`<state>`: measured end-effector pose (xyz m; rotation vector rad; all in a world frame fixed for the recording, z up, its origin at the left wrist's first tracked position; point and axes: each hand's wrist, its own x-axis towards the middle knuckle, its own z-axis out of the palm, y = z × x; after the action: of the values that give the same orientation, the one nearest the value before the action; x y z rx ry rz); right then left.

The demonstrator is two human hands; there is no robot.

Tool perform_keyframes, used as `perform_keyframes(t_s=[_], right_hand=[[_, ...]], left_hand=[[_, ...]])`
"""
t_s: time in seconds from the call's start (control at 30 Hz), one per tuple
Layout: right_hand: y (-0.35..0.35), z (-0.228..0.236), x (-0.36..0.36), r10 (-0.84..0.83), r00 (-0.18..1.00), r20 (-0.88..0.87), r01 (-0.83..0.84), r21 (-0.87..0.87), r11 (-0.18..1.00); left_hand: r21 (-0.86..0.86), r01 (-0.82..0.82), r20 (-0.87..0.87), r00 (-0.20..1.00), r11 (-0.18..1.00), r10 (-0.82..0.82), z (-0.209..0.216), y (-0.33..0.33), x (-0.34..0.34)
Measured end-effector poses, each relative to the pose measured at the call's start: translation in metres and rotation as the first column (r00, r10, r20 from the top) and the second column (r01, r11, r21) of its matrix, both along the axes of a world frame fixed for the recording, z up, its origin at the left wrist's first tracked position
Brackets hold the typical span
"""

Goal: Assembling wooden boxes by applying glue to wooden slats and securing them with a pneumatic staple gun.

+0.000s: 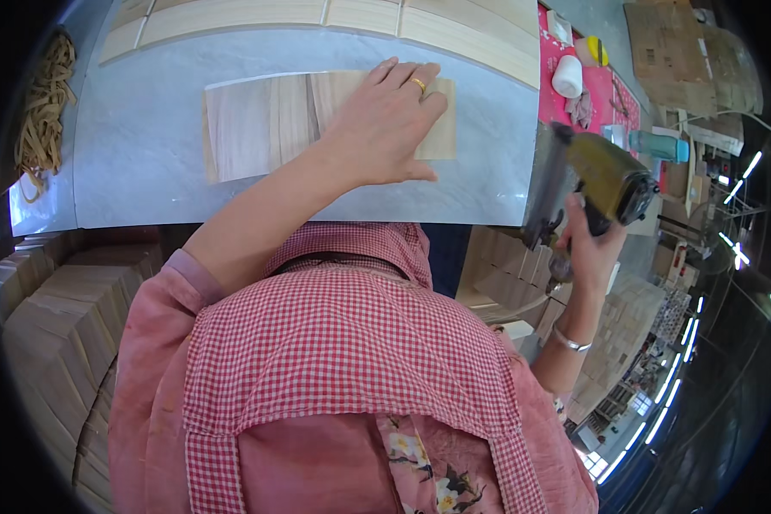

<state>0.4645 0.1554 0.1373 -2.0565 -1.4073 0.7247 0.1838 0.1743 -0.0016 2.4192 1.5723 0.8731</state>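
A thin wooden board (261, 124) with streaked grain lies flat on the grey worktable, atop a slightly longer pale piece (443, 128) whose ends show at both sides. Across the right part of the board rests my left hand (390, 120), palm down with the fingers stretched out and a ring on one finger. My right hand (593, 240) grips the handle of a pneumatic nail gun (604, 176), dark with a yellowish body, and holds it up off the table's right edge. An air hose seems to hang below it, partly blurred.
Long pale wooden strips (274, 21) run along the far side of the worktable (137, 146). A pink surface (617, 94) at right carries a white bottle (567, 77), a yellow-lidded jar (593, 51) and a teal bottle (660, 146). Stacked boards (51, 334) stand lower left; tan straps (47, 111) hang far left.
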Motion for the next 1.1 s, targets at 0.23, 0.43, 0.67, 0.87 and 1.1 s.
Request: perform_keyframes(t_s=[0.23, 0.43, 0.67, 0.87, 1.1], right_hand=[[-0.036, 0.01, -0.036, 0.33, 0.942, -0.054, -0.333, -0.074, 0.94], [-0.037, 0.013, -0.048, 0.297, 0.953, -0.057, -0.303, -0.222, 0.927], [-0.038, 0.013, -0.055, 0.176, 0.98, -0.088, -0.196, -0.332, 0.923], [-0.041, 0.014, -0.061, 0.202, 0.977, -0.071, -0.214, -0.323, 0.922], [-0.031, 0.014, -0.068, 0.219, 0.969, -0.115, -0.242, -0.273, 0.931]], left_hand=[[-0.043, -0.002, 0.014, 1.0, 0.999, 0.002, 0.001, -0.001, 0.0], [-0.102, -0.002, 0.007, 1.0, 0.995, 0.003, 0.005, -0.002, 0.0], [-0.114, 0.002, 0.013, 1.0, 0.993, -0.001, 0.008, -0.002, 0.0], [-0.089, 0.005, 0.031, 1.0, 0.996, -0.002, 0.006, -0.001, 0.001], [-0.114, 0.009, 0.015, 1.0, 0.993, -0.007, 0.008, 0.0, -0.001]])
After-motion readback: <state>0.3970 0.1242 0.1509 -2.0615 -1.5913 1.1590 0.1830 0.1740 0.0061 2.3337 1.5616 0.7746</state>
